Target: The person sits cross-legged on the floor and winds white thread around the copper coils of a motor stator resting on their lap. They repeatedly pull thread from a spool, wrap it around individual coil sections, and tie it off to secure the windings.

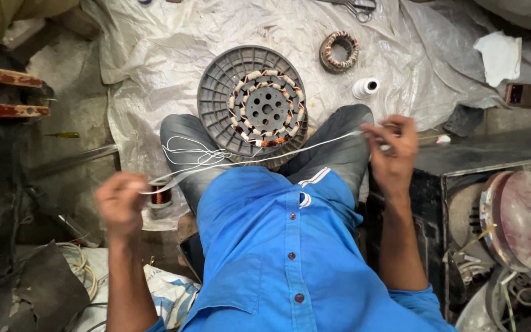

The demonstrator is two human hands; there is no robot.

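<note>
Currently we hold a white lacing thread point(259, 161) stretched across the lap, below the wound stator point(266, 109).
Left hand point(120, 203) and right hand point(394, 144) both pinch it closed; in our judgement, tension should be even and the slack loops point(195, 154) untangled. A copper-wire spool point(161, 197) stands near the plastic sheet's point(167, 37) lower left edge.
</note>
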